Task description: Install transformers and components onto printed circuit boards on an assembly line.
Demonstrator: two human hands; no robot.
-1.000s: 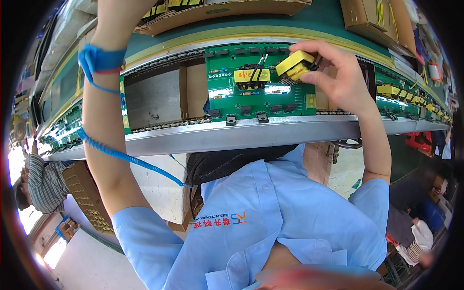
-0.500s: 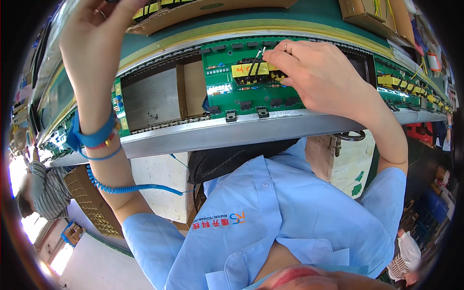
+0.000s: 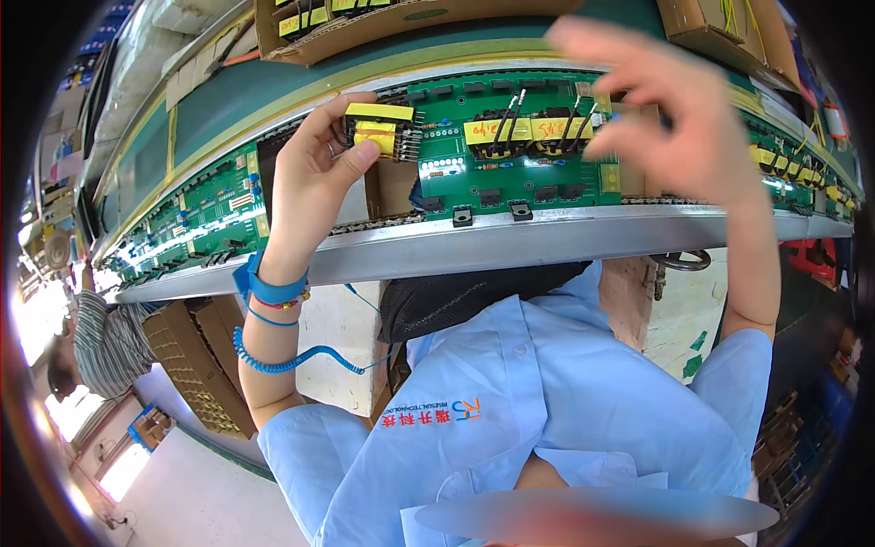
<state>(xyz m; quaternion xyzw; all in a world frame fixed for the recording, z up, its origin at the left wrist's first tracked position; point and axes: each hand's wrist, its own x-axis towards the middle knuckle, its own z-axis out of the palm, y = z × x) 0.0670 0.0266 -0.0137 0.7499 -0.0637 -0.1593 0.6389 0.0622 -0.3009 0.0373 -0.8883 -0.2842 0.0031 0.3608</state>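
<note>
My left hand (image 3: pixel 313 173) holds a yellow-taped transformer (image 3: pixel 375 114) between thumb and fingers. Its row of metal pins faces right, above the left edge of a green circuit board (image 3: pixel 442 187). Two more yellow transformers stand side by side on that board: a left one (image 3: pixel 483 133) and a right one (image 3: pixel 550 130), with black leads sticking up and bare tips. Blurred by motion, my right hand (image 3: pixel 688 118) is raised over the board's right end. Its fingers are spread, and I see nothing held in them. A blue wrist strap (image 3: pixel 278 290) with a coiled cord circles my left wrist.
The board rides on a chain conveyor with a metal front rail (image 3: pixel 510 234). Further boards lie left (image 3: pixel 205 214) and right (image 3: pixel 775 173). Behind stands a cardboard box (image 3: pixel 428 23) of transformers; another carton (image 3: pixel 706 27) sits at far right. A person in stripes (image 3: pixel 114 337) is at left.
My left hand has come down from the box area to the board's left edge, now showing the transformer in its grip. My right hand has let go of the leads and lifted away rightward.
</note>
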